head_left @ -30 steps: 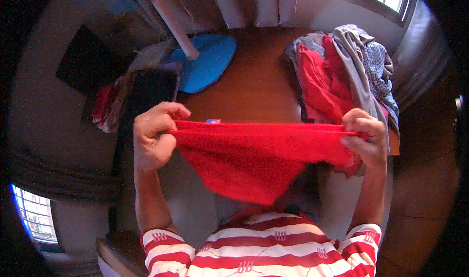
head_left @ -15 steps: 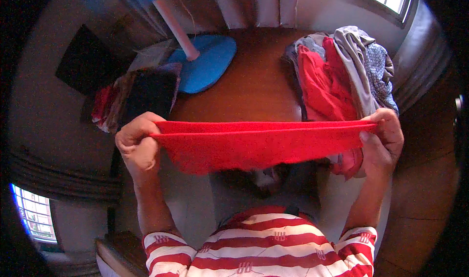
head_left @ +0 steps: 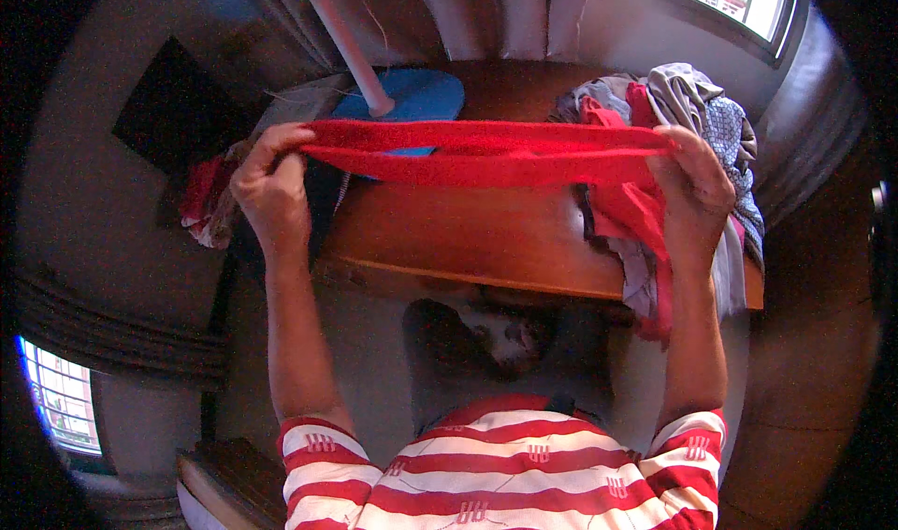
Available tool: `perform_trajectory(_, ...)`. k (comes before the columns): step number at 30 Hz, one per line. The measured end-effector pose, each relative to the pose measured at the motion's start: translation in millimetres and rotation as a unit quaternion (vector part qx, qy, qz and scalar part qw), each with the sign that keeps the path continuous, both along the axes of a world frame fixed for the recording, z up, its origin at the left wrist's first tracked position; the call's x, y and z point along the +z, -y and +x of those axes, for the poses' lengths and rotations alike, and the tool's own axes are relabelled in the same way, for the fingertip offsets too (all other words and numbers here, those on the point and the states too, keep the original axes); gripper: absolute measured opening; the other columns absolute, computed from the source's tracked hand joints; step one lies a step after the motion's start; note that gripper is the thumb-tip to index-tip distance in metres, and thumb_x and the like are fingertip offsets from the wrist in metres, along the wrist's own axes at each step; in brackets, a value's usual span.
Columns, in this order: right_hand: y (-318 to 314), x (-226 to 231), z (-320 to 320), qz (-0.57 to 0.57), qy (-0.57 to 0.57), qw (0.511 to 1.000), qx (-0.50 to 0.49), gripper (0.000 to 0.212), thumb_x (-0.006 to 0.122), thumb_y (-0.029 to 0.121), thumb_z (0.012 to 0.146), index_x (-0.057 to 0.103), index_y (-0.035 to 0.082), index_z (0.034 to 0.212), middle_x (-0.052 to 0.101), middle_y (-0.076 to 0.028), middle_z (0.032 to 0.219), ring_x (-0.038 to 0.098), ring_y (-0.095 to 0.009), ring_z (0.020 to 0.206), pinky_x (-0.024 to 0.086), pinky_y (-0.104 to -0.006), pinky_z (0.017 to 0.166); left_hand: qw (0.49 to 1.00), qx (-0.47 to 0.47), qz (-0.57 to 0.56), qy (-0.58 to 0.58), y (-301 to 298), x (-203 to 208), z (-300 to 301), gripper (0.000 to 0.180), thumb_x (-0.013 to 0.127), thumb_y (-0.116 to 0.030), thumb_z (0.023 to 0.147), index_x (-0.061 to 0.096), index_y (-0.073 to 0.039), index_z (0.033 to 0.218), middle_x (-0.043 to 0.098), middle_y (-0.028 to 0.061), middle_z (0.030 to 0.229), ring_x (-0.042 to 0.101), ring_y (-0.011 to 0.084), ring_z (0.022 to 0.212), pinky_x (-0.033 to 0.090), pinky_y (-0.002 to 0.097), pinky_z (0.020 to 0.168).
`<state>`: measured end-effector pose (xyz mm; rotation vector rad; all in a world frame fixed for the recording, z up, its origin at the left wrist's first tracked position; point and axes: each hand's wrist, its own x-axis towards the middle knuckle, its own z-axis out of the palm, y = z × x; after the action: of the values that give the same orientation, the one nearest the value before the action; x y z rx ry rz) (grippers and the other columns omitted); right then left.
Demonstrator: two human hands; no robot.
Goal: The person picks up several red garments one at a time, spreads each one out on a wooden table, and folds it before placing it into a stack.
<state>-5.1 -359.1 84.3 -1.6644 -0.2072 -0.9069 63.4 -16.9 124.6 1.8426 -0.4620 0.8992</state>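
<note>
A red garment [head_left: 486, 167] is stretched sideways in the air over the wooden table [head_left: 449, 231]. Two of its edges run side by side with a narrow gap between them; its exact kind cannot be made out. My left hand [head_left: 276, 179] is closed on one end, thumb and fingers pinching the cloth. At the other end my right hand [head_left: 694, 179] grips it, raised in front of a heap of crumpled clothes [head_left: 692, 100] in grey, red and patterned cloth. Part of that heap is hidden behind my right hand and forearm.
A stand with a pale pole [head_left: 351, 48] and a round blue base [head_left: 440, 90] rises from the table's far left. Left of my left hand lies a stack of clothes [head_left: 206, 193], partly hidden. Some clothes hang over the table's front edge at right. Curtains [head_left: 496, 15] cover the back.
Both hands have risen and moved farther away over the table, carrying the red garment. It now hangs less deep, and the table's front edge has come into sight.
</note>
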Motion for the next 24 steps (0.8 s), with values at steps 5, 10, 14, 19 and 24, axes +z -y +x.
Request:
perform_trajectory(5, 7.9, -39.4, -14.9, -0.12, 0.044, 0.987, 0.093, 0.024, 0.057, -0.012, 0.068, 0.058, 0.0, 0.088, 0.065, -0.008, 0.096, 0.06, -0.02, 0.092, 0.047, -0.0308, 0.083, 0.992, -0.097, 0.082, 0.007, -16.5, -67.8, -15.9, 0.023, 0.044, 0.017, 0.065, 0.057, 0.0, 0.074, 0.062, 0.0111, 0.087, 0.061, 0.0225, 0.087, 0.047, 0.0307, 0.081)
perform_trajectory(10, 13.5, -120.3, -51.9, -0.165, -0.127, 0.971, 0.114, 0.029, 0.054, -0.016, 0.064, 0.053, 0.0, 0.088, 0.064, -0.011, 0.096, 0.06, -0.027, 0.099, 0.048, -0.0332, 0.082, 0.978, -0.13, 0.091, -0.137, -23.5, -149.2, -61.7, 0.019, 0.048, 0.014, 0.062, 0.059, 0.0, 0.067, 0.063, 0.0111, 0.079, 0.061, 0.0244, 0.087, 0.047, 0.0325, 0.079)
perform_trajectory(14, 15.0, -134.1, -64.5, -0.143, -0.159, 0.967, 0.136, 0.031, 0.057, -0.013, 0.065, 0.056, 0.001, 0.092, 0.064, -0.011, 0.096, 0.06, -0.028, 0.098, 0.048, -0.0322, 0.078, 0.97, -0.151, 0.073, -0.177, -25.8, -165.0, -72.8, 0.02, 0.047, 0.014, 0.06, 0.06, 0.001, 0.067, 0.063, 0.0114, 0.079, 0.062, 0.0261, 0.085, 0.047, 0.0349, 0.08)
perform_trajectory(19, 14.3, -128.2, -63.8, -0.116, -0.165, 0.968, 0.147, 0.027, 0.058, -0.008, 0.068, 0.057, 0.001, 0.093, 0.063, -0.012, 0.098, 0.059, -0.028, 0.099, 0.047, -0.0328, 0.081, 0.964, -0.167, 0.049, -0.202, -17.5, -147.2, -75.1, 0.018, 0.047, 0.01, 0.061, 0.06, 0.001, 0.068, 0.064, 0.0128, 0.08, 0.062, 0.0234, 0.085, 0.049, 0.032, 0.075)
perform_trajectory(24, 11.4, -125.3, -59.3, -0.1, -0.116, 0.975, 0.161, 0.021, 0.054, -0.001, 0.074, 0.056, 0.0, 0.095, 0.062, -0.015, 0.1, 0.057, -0.029, 0.102, 0.038, -0.0401, 0.096, 0.961, -0.161, 0.037, -0.22, -19.3, -141.4, -72.5, 0.017, 0.047, 0.006, 0.062, 0.061, 0.001, 0.071, 0.064, 0.0124, 0.084, 0.062, 0.0208, 0.083, 0.048, 0.0292, 0.073)
